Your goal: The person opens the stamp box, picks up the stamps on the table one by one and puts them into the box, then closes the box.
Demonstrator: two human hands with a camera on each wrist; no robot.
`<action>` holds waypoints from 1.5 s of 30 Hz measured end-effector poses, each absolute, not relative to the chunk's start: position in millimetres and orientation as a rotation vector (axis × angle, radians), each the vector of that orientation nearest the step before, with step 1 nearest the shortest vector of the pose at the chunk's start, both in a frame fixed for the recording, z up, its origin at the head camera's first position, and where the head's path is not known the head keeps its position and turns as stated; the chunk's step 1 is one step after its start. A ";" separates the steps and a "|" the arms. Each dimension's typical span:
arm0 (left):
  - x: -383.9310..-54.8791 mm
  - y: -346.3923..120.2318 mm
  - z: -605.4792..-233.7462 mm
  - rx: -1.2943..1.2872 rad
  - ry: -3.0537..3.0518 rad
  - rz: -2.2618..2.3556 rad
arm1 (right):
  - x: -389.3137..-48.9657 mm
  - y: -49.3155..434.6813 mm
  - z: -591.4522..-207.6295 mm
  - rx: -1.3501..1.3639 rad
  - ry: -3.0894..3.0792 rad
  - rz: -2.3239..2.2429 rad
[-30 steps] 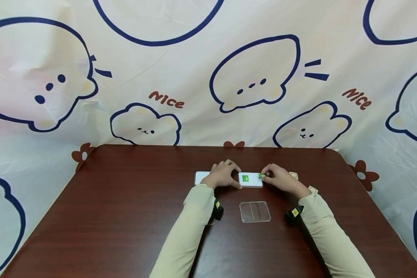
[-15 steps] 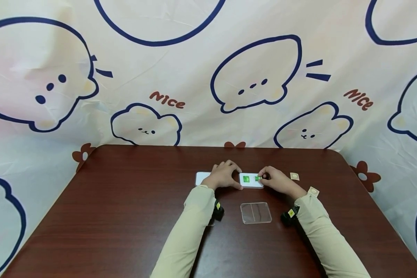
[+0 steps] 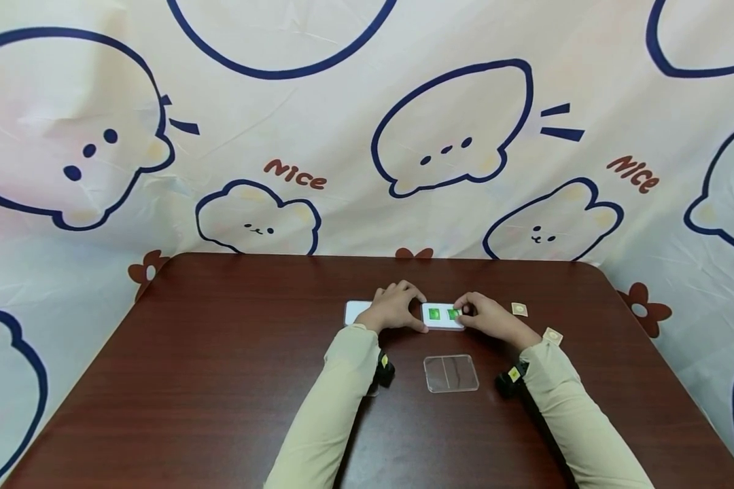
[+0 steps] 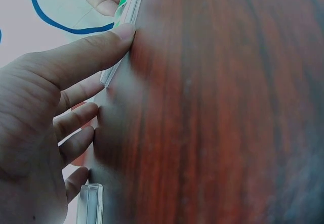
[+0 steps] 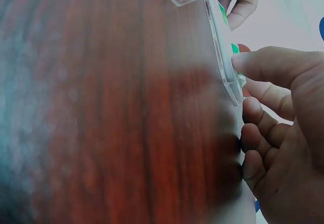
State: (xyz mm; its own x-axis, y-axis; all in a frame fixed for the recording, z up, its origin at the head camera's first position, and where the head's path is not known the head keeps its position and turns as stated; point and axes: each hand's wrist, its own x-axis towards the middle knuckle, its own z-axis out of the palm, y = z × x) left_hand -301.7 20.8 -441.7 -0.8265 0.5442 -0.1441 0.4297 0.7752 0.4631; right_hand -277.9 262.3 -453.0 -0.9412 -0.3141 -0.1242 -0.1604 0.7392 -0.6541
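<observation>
In the head view a flat white rectangle in a clear plastic case (image 3: 443,324) lies near the table's far side. Two small green squares sit on it, a left one (image 3: 433,314) and a right green square (image 3: 452,314). My left hand (image 3: 393,307) holds the case's left end between thumb and forefinger; the left wrist view has that thumb (image 4: 96,52) on its near edge. With thumb and forefinger my right hand (image 3: 492,316) pinches the right green square against the white surface. Fingertips partly cover this square. The right wrist view shows the case (image 5: 221,47) edge-on.
Behind the left wrist lies a second white case (image 3: 355,312), partly hidden. A clear divided plastic lid or tray (image 3: 451,373) lies in front of the hands. Two small cream squares, one farther back (image 3: 519,310) and one nearer the sleeve (image 3: 552,336), are at the right.
My right hand has moved slightly left and brought the green square from the case's right edge onto its white surface. The left hand has stayed on the case.
</observation>
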 end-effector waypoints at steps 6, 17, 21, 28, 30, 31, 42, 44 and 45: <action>-302.4 21.3 -439.9 0.760 2.697 0.593 | -276.2 262.8 -448.8 -0.375 2.721 -1.006; -306.5 2.2 -431.1 0.738 2.552 0.836 | -265.6 282.0 -435.8 -0.374 2.819 -1.009; -308.4 -12.5 -428.1 0.715 2.562 0.933 | -262.0 291.2 -432.0 -0.373 2.826 -0.992; -311.3 -42.9 -423.7 0.665 2.608 0.967 | -257.6 311.9 -425.7 -0.309 2.852 -0.968; -312.0 -52.6 -425.8 0.655 2.625 0.956 | -256.3 317.3 -422.3 -0.285 2.844 -0.979; -311.9 -57.2 -426.4 0.647 2.627 0.955 | -255.7 320.2 -420.9 -0.275 2.835 -0.990; -308.3 -93.4 -433.5 0.561 2.617 0.972 | -253.4 343.6 -415.3 -0.280 2.863 -0.909; -307.4 -97.0 -434.1 0.538 2.612 0.974 | -253.1 346.8 -416.2 -0.272 2.860 -0.901; -306.9 -98.5 -434.2 0.531 2.611 0.973 | -252.5 348.1 -416.4 -0.266 2.861 -0.890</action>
State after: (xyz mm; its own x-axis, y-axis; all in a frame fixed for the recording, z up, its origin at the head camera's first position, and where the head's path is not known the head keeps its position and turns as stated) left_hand -306.9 -98.5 -434.2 -0.8852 0.4400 -0.1509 0.2339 0.7014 0.6734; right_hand -252.5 348.1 -416.4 -0.9755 -0.2068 -0.0751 -0.1277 0.8102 -0.5721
